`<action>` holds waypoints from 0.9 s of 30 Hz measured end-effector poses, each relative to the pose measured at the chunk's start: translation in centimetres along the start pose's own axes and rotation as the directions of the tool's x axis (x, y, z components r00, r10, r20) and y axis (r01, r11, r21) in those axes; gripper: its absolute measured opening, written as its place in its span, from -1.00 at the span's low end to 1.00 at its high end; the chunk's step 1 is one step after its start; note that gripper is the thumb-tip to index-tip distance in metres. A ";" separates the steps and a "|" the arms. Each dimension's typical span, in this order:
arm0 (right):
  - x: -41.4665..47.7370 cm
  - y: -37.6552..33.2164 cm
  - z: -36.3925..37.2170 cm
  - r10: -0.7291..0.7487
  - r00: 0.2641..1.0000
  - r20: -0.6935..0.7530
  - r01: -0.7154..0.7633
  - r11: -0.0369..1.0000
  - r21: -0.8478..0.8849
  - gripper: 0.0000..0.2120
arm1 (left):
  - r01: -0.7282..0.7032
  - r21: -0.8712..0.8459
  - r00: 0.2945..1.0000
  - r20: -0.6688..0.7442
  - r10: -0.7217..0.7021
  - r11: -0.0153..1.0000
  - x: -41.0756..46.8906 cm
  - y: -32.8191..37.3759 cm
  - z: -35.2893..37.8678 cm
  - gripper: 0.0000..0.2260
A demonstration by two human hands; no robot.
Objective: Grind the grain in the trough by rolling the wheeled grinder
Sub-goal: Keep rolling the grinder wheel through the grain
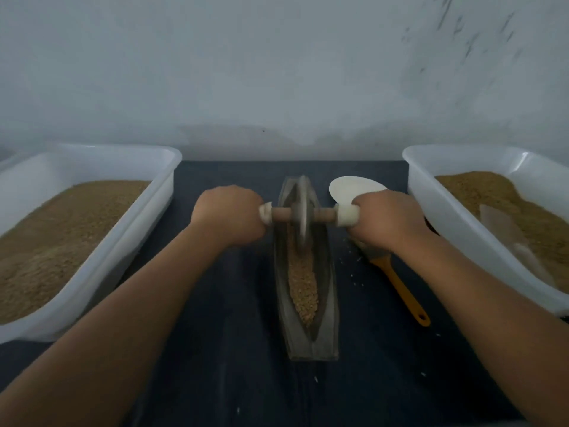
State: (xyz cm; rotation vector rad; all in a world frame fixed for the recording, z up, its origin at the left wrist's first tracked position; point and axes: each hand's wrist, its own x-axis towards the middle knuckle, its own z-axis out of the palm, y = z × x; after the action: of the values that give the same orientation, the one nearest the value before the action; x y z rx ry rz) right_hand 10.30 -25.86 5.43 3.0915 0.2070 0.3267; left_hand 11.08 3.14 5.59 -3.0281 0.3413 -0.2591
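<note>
Wheeled grinder [302, 211] stood upright in the far half of the trough [328, 306], its grey disc edge down in the channel. The wooden axle [322, 214] ran level across the trough, left to right, with pale wrapping on both ends.

Trough: long, grey, boat-shaped, lying lengthwise away from the person at the centre of the dark cloth [215, 349]. Grain [303, 288] filled the channel in a narrow strip from the wheel towards the near tip. The disc's lower edge met the far end of that strip.

Left hand [229, 214]: fingers curled fully round the left end of the axle, knuckles up, a bit of the wrapping showing at the thumb side. Right hand [385, 217]: likewise wrapped round the right end, with more of the wrapping exposed between fist and wheel. Both forearms reached in from the near corners.

Just behind the right hand lay a white oval scoop [351, 187], partly covered by the hand. Under and near the right wrist lay a brush with an orange handle [403, 291], handle pointing towards the person. A few loose grains [354, 268] were scattered on the cloth between trough and brush.

Left tub [138, 241], white plastic, held brown grain; right tub [446, 229] likewise, with a pale translucent object in it, not identifiable. Grey wall [277, 72] behind.
</note>
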 end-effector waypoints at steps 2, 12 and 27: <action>1.1 -0.3 0.6 -0.022 0.992 -0.128 0.024 1.000 0.009 -0.77 | 0.014 -0.015 0.999 -0.034 -0.014 1.000 1.4 -0.1 0.2 -0.75; -4.9 1.0 -3.0 -0.168 0.890 0.423 0.131 0.985 0.114 -0.83 | -0.141 -0.109 0.974 0.161 0.157 0.984 -6.9 -0.8 0.5 -0.81; -4.0 0.6 -1.4 -0.116 0.982 0.152 0.117 0.993 0.007 -0.76 | -0.107 -0.046 0.991 0.081 0.110 0.993 -6.2 -0.2 -0.1 -0.85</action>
State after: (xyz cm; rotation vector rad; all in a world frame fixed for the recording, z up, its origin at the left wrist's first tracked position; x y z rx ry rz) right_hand 6.16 -26.95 6.03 3.0664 0.3806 0.0869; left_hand 5.12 4.78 4.67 -3.0362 0.5083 -0.1197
